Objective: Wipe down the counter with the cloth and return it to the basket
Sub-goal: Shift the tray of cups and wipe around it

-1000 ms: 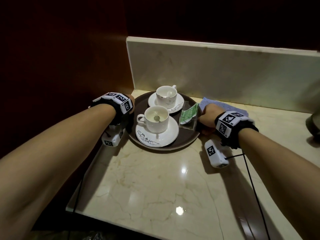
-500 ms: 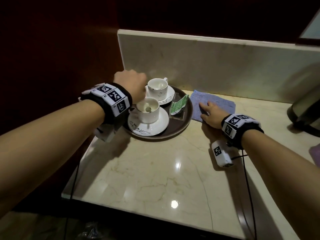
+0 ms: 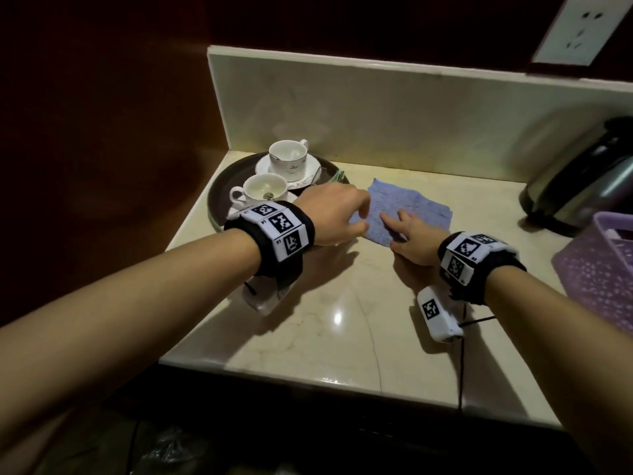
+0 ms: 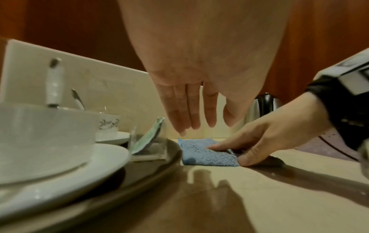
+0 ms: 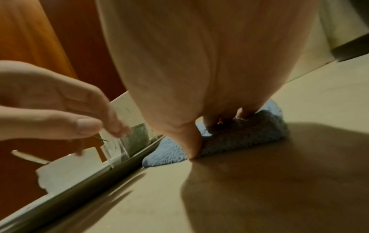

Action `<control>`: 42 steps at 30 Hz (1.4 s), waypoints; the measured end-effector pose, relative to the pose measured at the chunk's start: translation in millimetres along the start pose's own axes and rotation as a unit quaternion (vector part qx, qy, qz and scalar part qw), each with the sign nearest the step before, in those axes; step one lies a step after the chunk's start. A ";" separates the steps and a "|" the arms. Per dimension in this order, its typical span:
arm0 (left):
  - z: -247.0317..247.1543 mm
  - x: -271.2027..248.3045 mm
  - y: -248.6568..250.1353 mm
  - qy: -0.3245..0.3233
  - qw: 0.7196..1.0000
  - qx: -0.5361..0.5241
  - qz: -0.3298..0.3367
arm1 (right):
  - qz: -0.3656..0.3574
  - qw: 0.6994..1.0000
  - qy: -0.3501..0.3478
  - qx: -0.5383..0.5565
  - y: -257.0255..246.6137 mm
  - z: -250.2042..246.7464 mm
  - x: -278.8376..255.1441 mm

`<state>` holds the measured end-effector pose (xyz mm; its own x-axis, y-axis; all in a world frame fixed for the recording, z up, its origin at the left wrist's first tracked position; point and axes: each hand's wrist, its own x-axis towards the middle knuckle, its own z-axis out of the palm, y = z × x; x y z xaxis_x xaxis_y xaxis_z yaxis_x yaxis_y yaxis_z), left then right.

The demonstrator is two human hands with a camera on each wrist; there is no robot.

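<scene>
A blue terry cloth [image 3: 421, 209] lies flat on the marble counter [image 3: 342, 320], just right of the tray. My right hand [image 3: 397, 222] presses on the cloth's near edge with straight fingers. In the left wrist view the index finger lies on the cloth [image 4: 201, 155] and the thumb touches the counter by its corner. My left hand [image 3: 361, 214] hovers over the cloth's left edge, fingers [image 4: 194, 119] straight, holding nothing and clear of the cloth. The purple perforated basket [image 3: 603, 272] stands at the right edge. From the right wrist, the cloth [image 5: 255, 130] humps slightly under my fingers.
A dark round tray [image 3: 217, 200] at the back left carries two white cups on saucers [image 3: 287, 157] and a clear holder with a green packet [image 4: 148, 138]. A steel kettle [image 3: 582, 180] stands at the back right. The counter's front edge [image 3: 342, 382] is near.
My left hand has left the tray's left side and crossed right to hover over the cloth. The right hand stays on the cloth. The view has swung right, showing the basket.
</scene>
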<state>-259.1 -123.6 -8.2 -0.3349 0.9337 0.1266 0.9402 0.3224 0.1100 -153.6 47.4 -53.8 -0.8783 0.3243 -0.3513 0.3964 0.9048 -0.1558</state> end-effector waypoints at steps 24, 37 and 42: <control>41.2 -95.5 101.9 -0.275 0.961 -0.006 -0.013 | -0.050 0.996 -0.055 -0.058 -5.6 61.5 -149.5; 31.0 -183.6 97.6 -0.260 0.965 -0.023 -0.005 | -0.033 0.998 -0.049 -0.032 -75.1 87.2 -209.9; 24.9 -178.1 113.6 -0.290 0.957 -0.019 0.005 | 0.012 0.997 -0.068 0.042 -73.3 84.5 -225.7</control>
<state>-91.1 -249.4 -42.8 -0.2244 0.8699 -0.4392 0.9366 0.3171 0.1494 38.3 -115.5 -41.1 -0.8260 0.3011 -0.4764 0.4433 0.8691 -0.2194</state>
